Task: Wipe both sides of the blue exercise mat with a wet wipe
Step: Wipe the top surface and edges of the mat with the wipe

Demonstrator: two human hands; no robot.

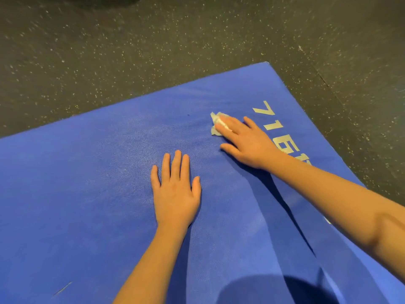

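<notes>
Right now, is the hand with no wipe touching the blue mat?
Touching. The head view shows the left hand lying flat, palm down, on the blue mat, fingers straight, no gap beneath.

Dim warm light, soft shadows on mat (87, 194), top blurry w/ wide-angle bend.

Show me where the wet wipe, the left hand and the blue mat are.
wet wipe (214, 122): head view, crumpled part that is not covered.
left hand (176, 194): head view, back of the hand.
blue mat (87, 183): head view, bare surface beside that hand.
</notes>
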